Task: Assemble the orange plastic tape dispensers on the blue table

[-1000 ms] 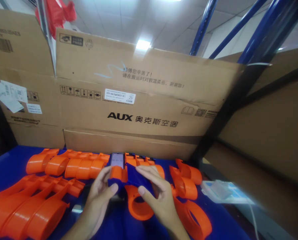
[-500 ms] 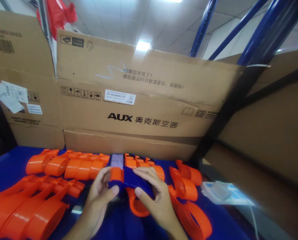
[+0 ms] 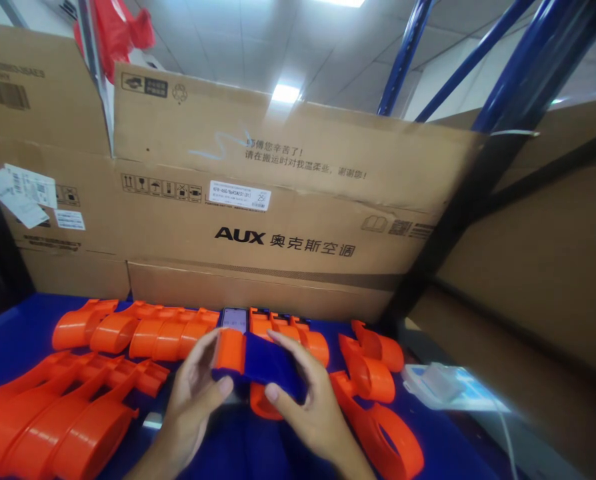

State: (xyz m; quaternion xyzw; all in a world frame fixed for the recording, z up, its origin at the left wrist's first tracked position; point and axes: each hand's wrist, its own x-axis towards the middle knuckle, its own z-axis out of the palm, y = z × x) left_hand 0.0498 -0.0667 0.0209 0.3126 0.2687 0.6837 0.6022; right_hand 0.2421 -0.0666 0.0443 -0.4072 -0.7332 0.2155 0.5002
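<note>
Between my hands is a blue-and-orange plastic piece, with a broad blue section (image 3: 273, 367) on the right and an orange curved block (image 3: 230, 351) at its left end. My left hand (image 3: 198, 387) wraps around the orange end, thumb at its lower edge. My right hand (image 3: 313, 393) grips the blue section between its fingers and thumb. Just below the blue section, an orange loop (image 3: 264, 403) shows partly; whether it belongs to the held piece I cannot tell. Behind my hands stands a phone (image 3: 235, 320) with a lit screen.
Looped orange plastic parts lie in rows at back left (image 3: 158, 337), front left (image 3: 73, 420) and right (image 3: 373, 380). More orange parts (image 3: 291, 327) with dark fittings sit behind my right hand. A cardboard wall (image 3: 288, 220) closes the back; a white power strip (image 3: 448, 387) lies right.
The held piece has tilted and risen slightly, showing more of its orange end block. The orange loop beneath it shows less. Both hands keep their grip.
</note>
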